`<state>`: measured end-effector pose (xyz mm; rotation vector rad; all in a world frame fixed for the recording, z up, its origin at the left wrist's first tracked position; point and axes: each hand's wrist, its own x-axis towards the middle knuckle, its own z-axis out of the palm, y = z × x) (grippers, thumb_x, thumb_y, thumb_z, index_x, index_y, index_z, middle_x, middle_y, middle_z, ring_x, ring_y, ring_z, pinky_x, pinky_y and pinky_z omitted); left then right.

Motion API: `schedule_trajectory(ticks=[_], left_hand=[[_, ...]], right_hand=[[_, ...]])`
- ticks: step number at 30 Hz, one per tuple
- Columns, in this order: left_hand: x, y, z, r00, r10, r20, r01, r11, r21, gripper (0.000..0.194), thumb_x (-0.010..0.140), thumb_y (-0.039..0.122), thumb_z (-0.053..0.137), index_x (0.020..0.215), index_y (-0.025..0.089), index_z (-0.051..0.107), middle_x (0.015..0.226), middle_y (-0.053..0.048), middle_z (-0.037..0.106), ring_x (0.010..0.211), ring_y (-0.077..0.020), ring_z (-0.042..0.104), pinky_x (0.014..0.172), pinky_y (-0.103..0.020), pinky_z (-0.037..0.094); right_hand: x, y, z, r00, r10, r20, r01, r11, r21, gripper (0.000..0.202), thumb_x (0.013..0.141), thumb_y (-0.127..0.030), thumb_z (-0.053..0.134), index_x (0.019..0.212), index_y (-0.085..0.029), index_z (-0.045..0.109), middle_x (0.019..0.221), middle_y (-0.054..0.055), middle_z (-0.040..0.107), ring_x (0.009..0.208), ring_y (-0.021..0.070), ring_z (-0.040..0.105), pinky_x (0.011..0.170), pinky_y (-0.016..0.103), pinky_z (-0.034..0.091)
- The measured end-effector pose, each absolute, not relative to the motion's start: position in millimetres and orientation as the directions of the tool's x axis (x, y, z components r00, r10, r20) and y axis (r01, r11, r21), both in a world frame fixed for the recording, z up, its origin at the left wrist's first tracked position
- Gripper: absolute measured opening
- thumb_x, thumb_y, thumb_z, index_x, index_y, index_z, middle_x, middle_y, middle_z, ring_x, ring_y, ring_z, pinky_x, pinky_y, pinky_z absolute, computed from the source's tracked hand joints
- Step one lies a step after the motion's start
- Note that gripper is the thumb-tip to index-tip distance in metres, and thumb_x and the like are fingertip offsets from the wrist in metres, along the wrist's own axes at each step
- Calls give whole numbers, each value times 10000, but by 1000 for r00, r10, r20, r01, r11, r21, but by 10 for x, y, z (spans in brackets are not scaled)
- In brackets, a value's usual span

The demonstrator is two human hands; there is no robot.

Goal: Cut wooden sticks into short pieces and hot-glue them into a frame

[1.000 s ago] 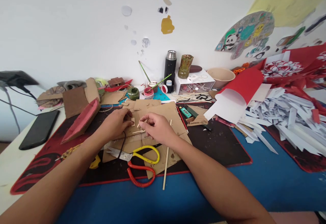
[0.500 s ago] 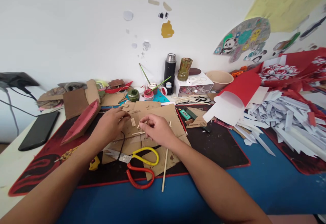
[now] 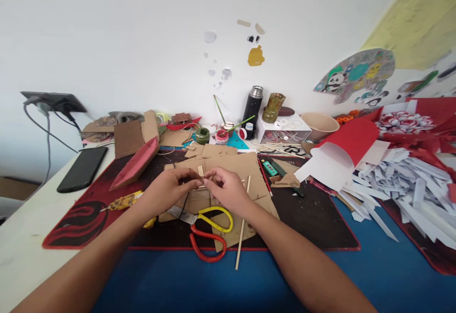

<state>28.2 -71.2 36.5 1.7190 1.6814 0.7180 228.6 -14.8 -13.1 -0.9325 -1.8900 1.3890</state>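
My left hand [image 3: 170,188] and my right hand [image 3: 228,187] meet fingertip to fingertip over a cardboard sheet [image 3: 263,199]. Both are pinched around something too small to make out. Just beyond the fingertips, short pale sticks [image 3: 200,170] lie side by side on the cardboard. Scissors with one yellow and one red handle [image 3: 210,237] lie nearer, blades toward the left wrist. A long wooden stick [image 3: 242,230] rests to the right of them, partly over the cardboard. A thin dark cord [image 3: 185,202] hangs or lies beside the left fingers.
Paint jars [image 3: 202,135], a black flask [image 3: 253,105] and a clear-sided box [image 3: 283,130] stand at the back. At left are a phone [image 3: 81,169] and a pink-lined cardboard piece [image 3: 137,165]. White paper strips [image 3: 402,180] are heaped at right.
My hands have come together, the left moving right to meet the right at the fingertips. The whole view has shifted, so things appear further right.
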Motion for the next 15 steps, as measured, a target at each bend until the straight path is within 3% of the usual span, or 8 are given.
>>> schedule_trajectory(ticks=[6,10,12,15], left_hand=[[216,-880,408,44,996,-78,699,25,715,381,870,567,598,893,262,826,881,-28,852,817,-260,759,742,-318,536],[165,-1007,407,30,998,-46,653,15,757,449,905,622,569,904,254,827,909,-35,851,850,-263,764,759,-307,556],[84,-1116,407,-18,999,-48,658,48,751,471,894,656,581,892,253,825,909,-38,849,824,-259,762,732,-296,562],[-155,-1361,377,-217,976,19,696,141,704,515,824,724,604,899,264,822,920,-39,857,823,-272,779,754,-299,583]], right_hand=[[2141,-231,-56,-615,789,23,133,132,-982,193,994,-376,691,1078,-203,696,601,-71,570,502,120,531,515,228,400],[2111,-287,40,-645,763,-35,120,57,-991,170,999,-351,706,1076,-201,694,612,-75,586,483,103,530,486,207,427],[2110,-317,97,-683,724,-90,125,-6,-992,164,1014,-333,700,1103,-195,704,615,-74,604,459,92,520,460,195,422],[2089,-356,178,-741,638,-208,184,-105,-977,170,1043,-296,678,1156,-175,712,619,-63,653,409,73,498,425,183,392]])
